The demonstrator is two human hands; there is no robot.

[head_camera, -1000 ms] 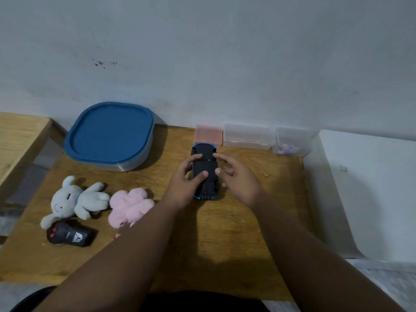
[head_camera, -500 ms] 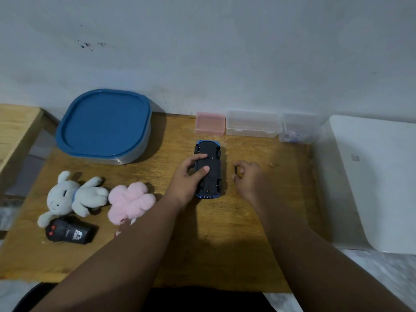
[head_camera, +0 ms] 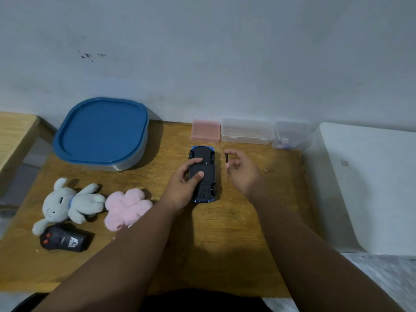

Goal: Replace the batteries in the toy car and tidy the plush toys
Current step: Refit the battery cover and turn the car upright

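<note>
Gripping the upturned toy car [head_camera: 203,174] at frame centre with the left hand [head_camera: 183,184], thumb on its black underside; pinching a thin black piece [head_camera: 226,158], probably the battery cover, in the right hand [head_camera: 243,173] just beside; light, hard, slippery plastic, best held by the sides

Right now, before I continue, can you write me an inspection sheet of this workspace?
Surface: wooden table, dimly lit.
Job's things: toy car lies upside down; white bunny and pink plush lie side by side at the left.
Clutter: remote control by the bunny; blue-lidded container, pink box, clear box and small clear box along the wall.
Hands: left hand grips the car; right hand pinches a small dark piece beside it.
Cables: nothing seen.
Surroundings: wall behind; white surface at right; another wooden top at left.
</note>
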